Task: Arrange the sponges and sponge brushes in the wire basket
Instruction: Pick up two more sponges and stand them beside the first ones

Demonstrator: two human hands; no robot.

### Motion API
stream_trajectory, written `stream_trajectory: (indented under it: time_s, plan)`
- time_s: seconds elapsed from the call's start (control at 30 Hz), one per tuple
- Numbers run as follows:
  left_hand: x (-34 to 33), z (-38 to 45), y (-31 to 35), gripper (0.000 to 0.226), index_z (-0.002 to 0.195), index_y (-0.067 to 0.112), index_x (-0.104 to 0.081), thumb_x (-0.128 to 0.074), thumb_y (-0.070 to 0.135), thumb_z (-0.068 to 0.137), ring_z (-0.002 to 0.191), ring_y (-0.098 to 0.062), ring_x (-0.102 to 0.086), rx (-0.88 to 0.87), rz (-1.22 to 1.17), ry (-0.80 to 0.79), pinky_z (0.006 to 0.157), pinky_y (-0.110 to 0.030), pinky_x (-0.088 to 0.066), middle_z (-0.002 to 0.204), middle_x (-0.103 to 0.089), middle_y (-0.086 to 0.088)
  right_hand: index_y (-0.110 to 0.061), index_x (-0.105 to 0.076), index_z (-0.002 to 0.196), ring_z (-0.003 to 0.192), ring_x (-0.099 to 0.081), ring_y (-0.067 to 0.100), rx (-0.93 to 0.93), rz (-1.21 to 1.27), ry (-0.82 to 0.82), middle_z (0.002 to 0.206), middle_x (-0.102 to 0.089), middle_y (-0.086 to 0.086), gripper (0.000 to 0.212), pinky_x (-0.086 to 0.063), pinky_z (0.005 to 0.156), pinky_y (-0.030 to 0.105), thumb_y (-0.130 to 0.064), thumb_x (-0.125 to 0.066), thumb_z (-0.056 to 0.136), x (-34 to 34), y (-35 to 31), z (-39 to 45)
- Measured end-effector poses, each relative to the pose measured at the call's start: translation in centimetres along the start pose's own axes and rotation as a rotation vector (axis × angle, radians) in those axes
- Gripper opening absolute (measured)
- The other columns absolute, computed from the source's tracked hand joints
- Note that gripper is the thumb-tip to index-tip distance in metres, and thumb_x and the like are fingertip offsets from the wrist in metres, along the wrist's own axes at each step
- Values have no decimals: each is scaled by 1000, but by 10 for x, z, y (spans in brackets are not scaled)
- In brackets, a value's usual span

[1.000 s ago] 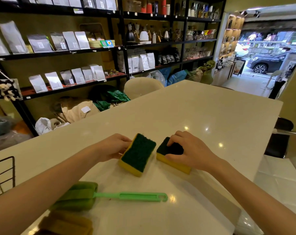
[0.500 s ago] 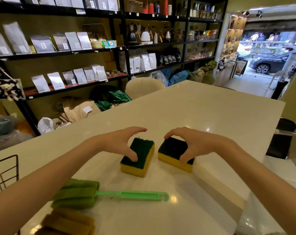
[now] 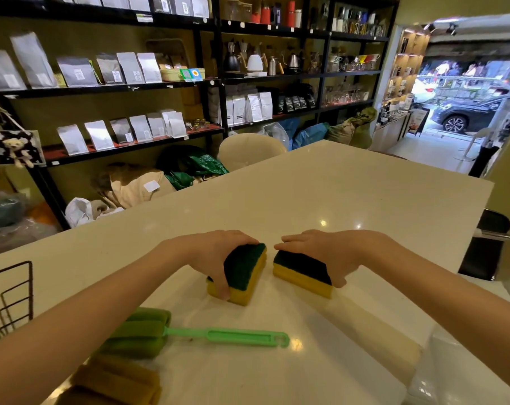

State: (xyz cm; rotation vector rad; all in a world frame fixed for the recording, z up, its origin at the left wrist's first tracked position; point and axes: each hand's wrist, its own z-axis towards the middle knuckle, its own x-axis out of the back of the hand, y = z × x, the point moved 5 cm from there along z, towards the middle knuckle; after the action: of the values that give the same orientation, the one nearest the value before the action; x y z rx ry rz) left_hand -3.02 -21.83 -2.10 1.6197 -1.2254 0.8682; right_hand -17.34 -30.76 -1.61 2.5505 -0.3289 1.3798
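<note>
Gripping one sponge each, both hands sit at the centre of the frame on a smooth, glossy cream counter [image 3: 350, 200]. The left hand [image 3: 215, 255] curls over the left sponge [image 3: 243, 273], thumb on the near end and fingers over the far end; this block is tilted, its rough dark green scouring face turned up and to the right above soft yellow foam. The right hand [image 3: 330, 252] clamps the right sponge [image 3: 302, 271] in like manner, green pad on top and yellow foam below. The two rectangular blocks lie just beside each other, apart. Lower in the frame lies a green sponge brush [image 3: 160, 334], with a spongy cylindrical head and a flat, slotted plastic handle ending in a hook. Partly hidden at the bottom left edge is a mustard-coloured sponge head [image 3: 116, 384]. Thin dark wire of the basket [image 3: 11, 299] shows at the left edge.
</note>
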Motion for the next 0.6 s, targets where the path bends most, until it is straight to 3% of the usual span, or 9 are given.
stream_trajectory:
  time_s: [0.13,0.3,0.4,0.6]
  plan:
    - [0,-2,1,101,140,25,-26,-85,28,58,128,-18,-35,-10,11,65,104,-30,-33,141,-37,3,-33,-13,142,124,-26,24,-17,72,128,143,-24,-3,107,-46,95,45,-28,-80,58,3,2,7]
    - [2,-7,1,99,140,21,-27,-84,29,58,127,-19,-37,9,17,118,103,-28,-33,141,-38,0,-24,-28,136,116,-34,19,-49,248,295,126,-37,0,97,-45,95,38,-56,-74,58,2,-5,11]
    - [4,-14,3,101,141,18,-25,-83,31,59,126,-21,-38,21,65,155,103,-30,-34,140,-38,-3,-20,-31,135,109,-46,20,-37,337,347,125,-42,-1,95,-49,90,36,-56,-75,58,2,-10,9]
    - [30,-57,-7,103,142,19,-24,-82,36,59,123,-20,-38,45,66,300,100,-28,-34,138,-39,-2,-25,-36,125,100,-51,18,75,451,578,116,-50,-1,82,-52,83,37,-48,-78,59,47,-31,-13]
